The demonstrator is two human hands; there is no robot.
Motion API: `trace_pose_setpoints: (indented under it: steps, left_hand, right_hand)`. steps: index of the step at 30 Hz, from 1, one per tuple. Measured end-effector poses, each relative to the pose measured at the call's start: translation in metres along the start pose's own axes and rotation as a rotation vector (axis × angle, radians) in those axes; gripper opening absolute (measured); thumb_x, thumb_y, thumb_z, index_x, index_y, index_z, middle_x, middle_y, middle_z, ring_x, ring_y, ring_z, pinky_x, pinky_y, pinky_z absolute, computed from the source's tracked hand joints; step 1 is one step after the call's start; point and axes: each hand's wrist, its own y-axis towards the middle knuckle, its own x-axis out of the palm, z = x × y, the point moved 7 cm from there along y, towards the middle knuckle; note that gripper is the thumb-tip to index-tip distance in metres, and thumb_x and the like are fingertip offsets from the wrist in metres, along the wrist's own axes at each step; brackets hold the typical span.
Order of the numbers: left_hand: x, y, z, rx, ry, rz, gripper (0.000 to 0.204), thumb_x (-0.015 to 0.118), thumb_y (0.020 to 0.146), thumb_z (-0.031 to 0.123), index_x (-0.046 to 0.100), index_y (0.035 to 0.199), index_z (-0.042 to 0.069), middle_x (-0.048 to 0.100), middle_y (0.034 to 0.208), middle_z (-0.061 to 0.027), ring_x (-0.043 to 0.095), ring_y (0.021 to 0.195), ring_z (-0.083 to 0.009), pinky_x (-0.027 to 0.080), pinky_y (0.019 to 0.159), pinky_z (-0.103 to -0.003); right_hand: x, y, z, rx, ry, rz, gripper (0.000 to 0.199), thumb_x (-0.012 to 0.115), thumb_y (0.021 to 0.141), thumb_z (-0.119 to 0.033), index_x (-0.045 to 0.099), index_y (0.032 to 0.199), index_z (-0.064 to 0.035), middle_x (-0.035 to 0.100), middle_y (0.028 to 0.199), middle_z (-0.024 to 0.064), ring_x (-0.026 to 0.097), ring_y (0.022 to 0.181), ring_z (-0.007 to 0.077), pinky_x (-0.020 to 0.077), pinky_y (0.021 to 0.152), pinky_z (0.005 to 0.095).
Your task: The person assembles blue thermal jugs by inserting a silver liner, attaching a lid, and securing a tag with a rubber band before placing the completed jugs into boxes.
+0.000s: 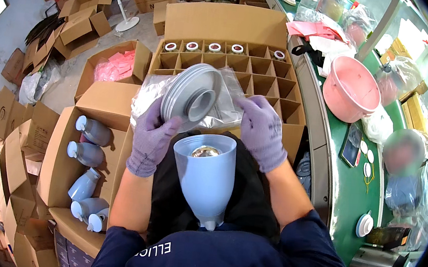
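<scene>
My left hand [152, 139], in a purple glove, is closed on the rim of a stack of grey round plastic bases [189, 96], tilted with the ring-shaped centre facing right. Fingers curled, my gloved right hand [262, 134] is to the right of the stack. Its fingertips meet the edge of a clear plastic bag [227, 111]; whether they pinch it is unclear. Between my thighs stands a light blue flask body [204, 172], wide open end up and narrow spout end down. A shiny silver liner [205, 152] shows inside it.
Ahead is a divided carton [269, 87] with several white-lidded items in its far row. An open box [55, 163] of blue flasks [92, 130] stands at left. Along the right runs a green bench [346, 201] with a pink basin [351, 89], a phone [351, 144] and a metal kettle [376, 263].
</scene>
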Motion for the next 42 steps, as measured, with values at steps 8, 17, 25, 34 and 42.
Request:
trace_pose_setpoints:
  steps: [8, 17, 25, 34, 42]
  left_hand:
    - [-0.002, 0.018, -0.01, -0.08, 0.041, -0.131, 0.066, 0.073, 0.085, 0.013, 0.043, 0.141, -0.006, 0.06, 0.125, -0.0117, 0.058, 0.112, -0.0167, 0.047, 0.097, -0.029]
    - [0.0, 0.008, -0.036, 0.176, 0.395, -0.626, 0.043, 0.075, 0.08, 0.024, 0.067, 0.114, 0.0, 0.064, 0.125, -0.0165, 0.056, 0.124, -0.0348, 0.03, 0.114, -0.05]
    - [0.009, 0.003, -0.035, 0.253, 0.412, -0.476, 0.036, 0.057, 0.09, 0.027, 0.071, 0.103, -0.003, 0.069, 0.113, -0.0201, 0.06, 0.115, -0.0373, 0.038, 0.108, -0.05]
    - [-0.022, 0.024, -0.081, 0.153, 0.808, -0.243, 0.044, 0.038, 0.099, 0.024, 0.06, 0.127, -0.001, 0.058, 0.132, -0.0214, 0.047, 0.131, -0.0354, 0.034, 0.113, -0.041]
    - [-0.045, -0.006, -0.111, 0.304, 1.146, -0.171, 0.051, 0.034, 0.1, 0.029, 0.06, 0.129, -0.004, 0.05, 0.144, -0.019, 0.04, 0.139, -0.0329, 0.015, 0.121, -0.044]
  right_hand:
    - [0.029, 0.002, 0.039, 0.169, 0.346, -0.085, 0.029, 0.052, 0.083, 0.003, 0.066, 0.108, 0.0012, 0.064, 0.103, 0.016, 0.065, 0.095, 0.0264, 0.0517, 0.082, 0.0323]
    - [0.084, -0.053, 0.042, 0.072, 1.034, -0.335, 0.026, 0.055, 0.095, -0.019, 0.068, 0.108, -0.0001, 0.065, 0.116, 0.0137, 0.059, 0.112, 0.0267, 0.0429, 0.102, 0.0382]
    - [0.09, -0.048, 0.05, 0.103, 1.23, -0.407, 0.031, 0.06, 0.093, -0.03, 0.072, 0.096, -0.001, 0.067, 0.106, 0.0131, 0.061, 0.104, 0.0275, 0.0447, 0.097, 0.0401]
    - [0.014, -0.033, -0.016, -0.167, 0.652, -0.332, 0.051, 0.04, 0.101, -0.038, 0.058, 0.128, 0.0017, 0.061, 0.127, 0.0207, 0.055, 0.123, 0.0362, 0.0402, 0.105, 0.0435]
    - [0.017, -0.032, -0.035, -0.255, 0.703, -0.447, 0.066, 0.04, 0.098, -0.055, 0.058, 0.129, 0.0006, 0.057, 0.132, 0.0208, 0.054, 0.124, 0.0393, 0.0385, 0.107, 0.0497]
